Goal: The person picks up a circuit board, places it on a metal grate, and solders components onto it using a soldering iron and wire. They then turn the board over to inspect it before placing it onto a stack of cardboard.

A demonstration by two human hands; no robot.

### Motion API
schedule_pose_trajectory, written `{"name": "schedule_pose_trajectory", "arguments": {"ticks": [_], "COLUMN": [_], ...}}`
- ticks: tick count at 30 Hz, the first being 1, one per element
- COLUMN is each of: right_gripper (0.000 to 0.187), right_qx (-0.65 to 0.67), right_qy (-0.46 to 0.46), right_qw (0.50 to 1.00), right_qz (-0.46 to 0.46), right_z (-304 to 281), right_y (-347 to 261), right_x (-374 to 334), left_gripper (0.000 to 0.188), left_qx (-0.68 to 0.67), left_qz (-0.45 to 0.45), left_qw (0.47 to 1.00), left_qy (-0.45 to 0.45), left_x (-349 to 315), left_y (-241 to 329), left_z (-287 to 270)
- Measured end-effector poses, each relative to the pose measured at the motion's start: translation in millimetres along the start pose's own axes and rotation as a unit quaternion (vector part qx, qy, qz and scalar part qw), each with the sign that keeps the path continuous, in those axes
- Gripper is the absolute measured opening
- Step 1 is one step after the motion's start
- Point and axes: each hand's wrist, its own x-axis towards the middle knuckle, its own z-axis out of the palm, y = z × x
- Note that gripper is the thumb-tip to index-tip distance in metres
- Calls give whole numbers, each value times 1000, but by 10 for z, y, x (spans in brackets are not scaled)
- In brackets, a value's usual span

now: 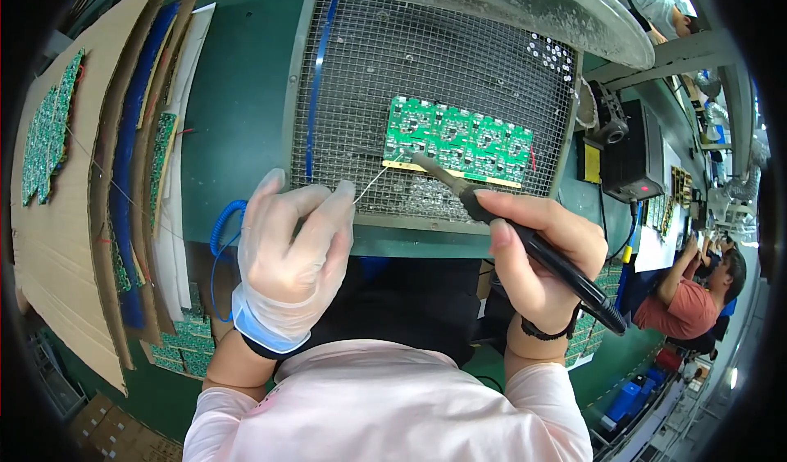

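Note:
A green circuit board panel [459,141] lies on a wire mesh grid [361,77] in front of me. My right hand [541,245], bare, is wrapped round a black-handled soldering iron [545,257]. The iron's tip reaches the board's near left part. In a clear glove, my left hand [299,245] pinches a thin strand of solder wire [375,182] between thumb and finger. The wire's far end meets the board close to the iron's tip. A blue coiled cord [225,224] runs beside my left wrist.
Cardboard sheets [70,241] with more circuit boards [53,134] stand at the left. A clear curved hood [492,7] hangs over the grid's far side. Small white pieces [549,54] lie at its far right. A black box [631,150] sits right; a person in a red shirt [676,306] is beyond.

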Motion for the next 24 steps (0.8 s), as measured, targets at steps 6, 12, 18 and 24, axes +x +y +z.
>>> {"name": "schedule_pose_trajectory", "arguments": {"ticks": [6,12,18,24], "right_gripper": [21,21,20,17], "right_qx": [-23,-59,-5,54], "right_qy": [-19,-28,-27,-24], "right_qw": [999,996,1000,996], "right_qz": [-36,-64,2,70], "right_z": [-9,-17,-34,-29], "right_y": [10,-55,-112,-139], "right_x": [28,57,164,226], "left_gripper": [38,35,33,36], "left_qx": [-7,-2,-14,-6], "left_qz": [0,-22,-28,-18], "left_qw": [1000,1000,999,1000], "left_qy": [-2,4,-7,19], "left_x": [11,-9,16,14], "left_y": [7,52,34,15], "left_z": [28,26,19,60]}}
